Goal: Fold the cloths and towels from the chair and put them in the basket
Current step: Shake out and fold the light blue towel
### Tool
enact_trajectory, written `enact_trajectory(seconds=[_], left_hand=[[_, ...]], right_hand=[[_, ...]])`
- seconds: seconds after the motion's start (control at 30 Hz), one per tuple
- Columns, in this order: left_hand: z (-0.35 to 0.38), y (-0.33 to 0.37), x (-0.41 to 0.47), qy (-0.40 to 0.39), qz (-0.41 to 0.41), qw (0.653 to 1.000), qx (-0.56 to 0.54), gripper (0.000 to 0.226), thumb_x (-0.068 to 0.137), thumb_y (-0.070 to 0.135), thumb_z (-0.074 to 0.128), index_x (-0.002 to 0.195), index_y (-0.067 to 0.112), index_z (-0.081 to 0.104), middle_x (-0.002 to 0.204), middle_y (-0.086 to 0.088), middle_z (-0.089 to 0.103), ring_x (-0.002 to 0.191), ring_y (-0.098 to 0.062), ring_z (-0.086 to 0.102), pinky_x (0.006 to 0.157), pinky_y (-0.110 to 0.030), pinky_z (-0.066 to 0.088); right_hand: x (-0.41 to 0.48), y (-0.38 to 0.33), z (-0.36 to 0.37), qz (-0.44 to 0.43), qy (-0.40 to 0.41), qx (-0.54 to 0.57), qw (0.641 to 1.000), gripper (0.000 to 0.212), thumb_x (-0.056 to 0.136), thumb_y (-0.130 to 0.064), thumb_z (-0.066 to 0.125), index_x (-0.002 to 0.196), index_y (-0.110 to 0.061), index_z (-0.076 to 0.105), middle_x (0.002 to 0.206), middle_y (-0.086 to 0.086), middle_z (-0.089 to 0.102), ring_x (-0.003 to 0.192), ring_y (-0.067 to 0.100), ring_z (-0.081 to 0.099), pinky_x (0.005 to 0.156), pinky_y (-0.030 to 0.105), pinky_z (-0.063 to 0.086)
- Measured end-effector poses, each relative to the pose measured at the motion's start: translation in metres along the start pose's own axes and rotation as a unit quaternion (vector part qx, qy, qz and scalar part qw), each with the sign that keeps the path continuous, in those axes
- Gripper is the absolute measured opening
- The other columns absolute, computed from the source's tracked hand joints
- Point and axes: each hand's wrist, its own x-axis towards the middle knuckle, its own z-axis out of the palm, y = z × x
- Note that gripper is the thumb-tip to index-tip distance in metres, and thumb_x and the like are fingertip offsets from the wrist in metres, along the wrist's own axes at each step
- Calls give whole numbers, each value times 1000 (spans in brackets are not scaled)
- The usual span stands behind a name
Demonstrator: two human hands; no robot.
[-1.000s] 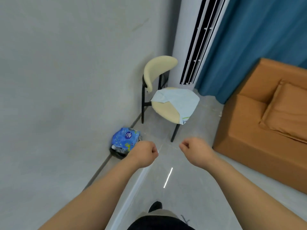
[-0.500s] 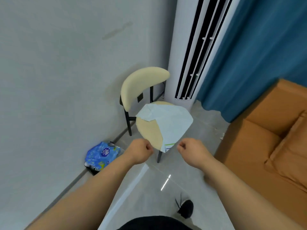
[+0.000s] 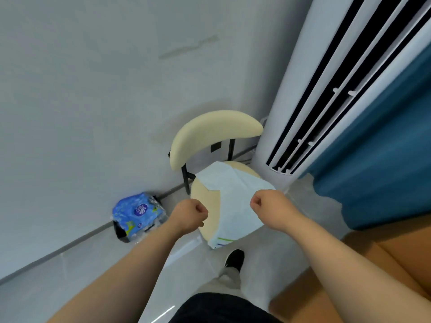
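A cream chair (image 3: 205, 136) with black legs stands against the grey wall. A pale blue-white cloth (image 3: 235, 201) lies draped over its round seat, one corner hanging off the front edge. My left hand (image 3: 190, 216) hovers as a closed fist over the seat's front left. My right hand (image 3: 268, 207) is also a closed fist, held above the cloth's right side. Neither fist holds anything I can see. No basket is in view.
A blue plastic packet (image 3: 135, 213) sits on a dark bin by the wall, left of the chair. A white standing air conditioner (image 3: 326, 94) rises right of the chair, then a blue curtain (image 3: 384, 159) and an orange sofa (image 3: 384, 264). My shoe (image 3: 234, 258) is below the chair.
I have walked up to the chair, which now fills the middle of the view. Both fists have stayed closed and now hang over the seat and cloth.
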Motion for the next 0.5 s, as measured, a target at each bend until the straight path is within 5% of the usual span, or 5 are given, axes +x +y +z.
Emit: enact_trajectory(seconds=[0.13,0.33,0.5], left_hand=[[8,28,51,-6,-29,999,-35,7,87,10,61,86,10,69,80,2,71,73,-14,73,81,-39,60],[12,73,100,-8,-49,998,-34,9,86,9,56,79,15,56,73,-5,58,70,-12,72,69,-32,55],[17,91,122,46,-92,991,-83,12,90,12,59,89,6,69,79,7,67,72,-12,72,73,-31,56]], right_hand=[[47,27,-36,-10,-27,-41,999,19,97,-19,49,92,-15,67,90,-1,68,84,20,62,77,37,56],[111,47,-78,-35,-59,-87,994,18,98,-24,47,93,-23,64,89,-6,66,82,16,62,77,39,56],[156,51,-95,-89,-101,-119,984,19,98,-24,46,92,-22,64,88,-7,67,83,17,63,73,36,56]])
